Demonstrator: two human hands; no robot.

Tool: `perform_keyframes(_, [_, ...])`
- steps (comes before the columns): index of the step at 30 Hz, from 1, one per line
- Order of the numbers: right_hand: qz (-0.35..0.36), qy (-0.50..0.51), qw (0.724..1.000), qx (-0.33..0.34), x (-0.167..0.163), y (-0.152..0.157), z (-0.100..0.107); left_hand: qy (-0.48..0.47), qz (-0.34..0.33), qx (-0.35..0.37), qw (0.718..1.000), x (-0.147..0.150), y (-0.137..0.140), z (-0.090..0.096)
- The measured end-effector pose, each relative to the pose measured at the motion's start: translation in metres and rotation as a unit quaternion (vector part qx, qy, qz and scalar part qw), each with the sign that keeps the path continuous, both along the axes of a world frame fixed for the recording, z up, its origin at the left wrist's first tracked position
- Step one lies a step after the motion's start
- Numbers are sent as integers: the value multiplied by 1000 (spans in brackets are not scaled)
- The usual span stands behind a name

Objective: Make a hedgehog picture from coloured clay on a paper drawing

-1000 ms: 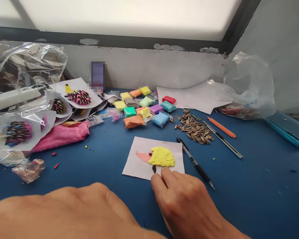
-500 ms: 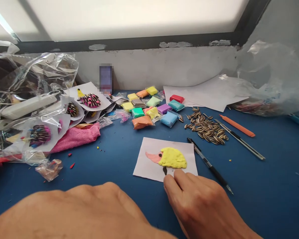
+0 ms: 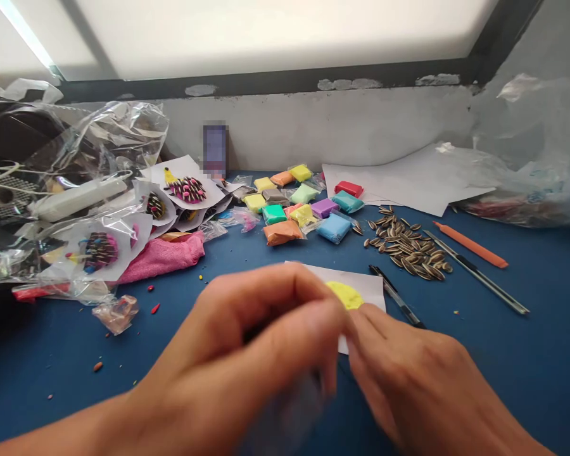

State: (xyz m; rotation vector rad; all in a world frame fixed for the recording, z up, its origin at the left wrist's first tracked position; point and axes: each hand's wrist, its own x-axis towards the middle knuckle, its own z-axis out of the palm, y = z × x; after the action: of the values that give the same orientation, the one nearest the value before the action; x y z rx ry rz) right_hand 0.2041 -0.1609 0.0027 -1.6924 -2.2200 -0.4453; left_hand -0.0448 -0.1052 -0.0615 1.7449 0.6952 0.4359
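Note:
My left hand (image 3: pixel 266 342) is raised over the near part of the white paper (image 3: pixel 368 280), thumb and fingers curled together. A blurred bluish-grey shape (image 3: pixel 289 405) shows beneath its fingers, too smeared to name. My right hand (image 3: pixel 408 361) is closed at the paper's lower right, its fingertips hidden behind the left hand. On the paper, part of the yellow clay body (image 3: pixel 346 294) is visible; the pink clay snout, the eye and the dark leg piece are covered. A black pen (image 3: pixel 399 297) lies just right of the paper, partly behind my right hand.
Wrapped clay blocks (image 3: pixel 284 233) in several colours lie beyond the paper. A heap of striped sunflower seeds (image 3: pixel 411 250), a clear pen (image 3: pixel 479 272) and an orange marker (image 3: pixel 472 245) are on the right. Seed-covered clay pictures (image 3: pixel 186 189), a pink cloth (image 3: pixel 166 256) and plastic bags crowd the left.
My left hand has risen and moved right, now covering most of the clay picture. The right hand stays near the paper, its fingertips now hidden. The view has shifted slightly left.

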Motion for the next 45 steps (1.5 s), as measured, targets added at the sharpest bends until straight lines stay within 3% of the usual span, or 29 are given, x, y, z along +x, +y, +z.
perform_keyframes(2, [24,101,994,-33,5,4,7,-63,59,-125,988,45,33,61])
perform_keyframes(3, [27,155,986,-50,8,6,10,-90,74,-179,977,62,44,82])
perform_keyframes(5, [21,250,963,-95,11,10,17,-117,71,-238,961,84,56,100])
perform_keyframes(8, [10,330,930,-165,13,13,21,-113,57,-211,969,93,56,93])
perform_keyframes(11, [3,359,912,-197,12,14,19,-124,38,-201,971,93,53,81])
perform_keyframes(19, [-14,380,900,-215,12,14,12,-150,47,-225,962,91,58,83])
perform_keyframes(25, [-89,467,848,-236,15,15,21,-125,10,-259,958,85,59,81])
perform_keyframes(31, [-140,524,828,-140,6,14,22,-112,-30,-303,946,82,56,77])
perform_keyframes(38, [-32,457,883,-106,22,19,11,-135,-8,-255,957,83,56,73])
perform_keyframes(43, [0,443,879,-178,28,21,11,-125,-16,-250,960,83,57,78])
perform_keyframes(45, [-6,455,872,-178,29,20,10,-119,-10,-236,964,83,58,79])
